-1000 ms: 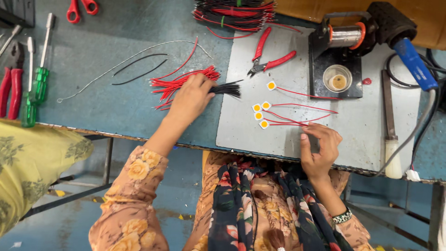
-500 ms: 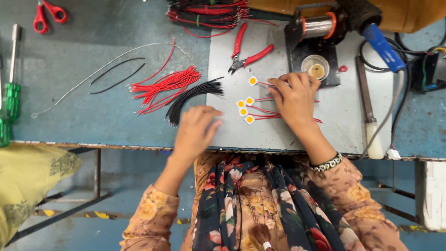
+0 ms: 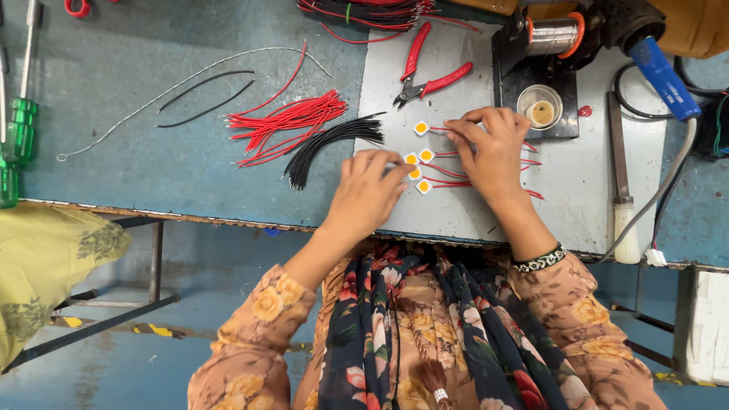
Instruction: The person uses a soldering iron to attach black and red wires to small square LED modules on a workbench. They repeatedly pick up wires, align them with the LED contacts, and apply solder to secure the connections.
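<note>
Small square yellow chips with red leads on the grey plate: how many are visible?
4. One chip sits by the right hand; three, and, lie by the left hand fingertips. Hands may hide more.

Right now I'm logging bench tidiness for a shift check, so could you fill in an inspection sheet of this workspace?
Surface: blue bench with a grey metal sheet on it.
Job's things: small square yellow chips with red leads, lying on the sheet.
Clutter: red wire bundle, black wire bundle, red-handled cutters, green screwdrivers, solder spool.
Grippers: left hand on the chips; right hand pinching a red lead.
Cables: grey cord at right.
Surroundings: yellow cloth at left.
</note>
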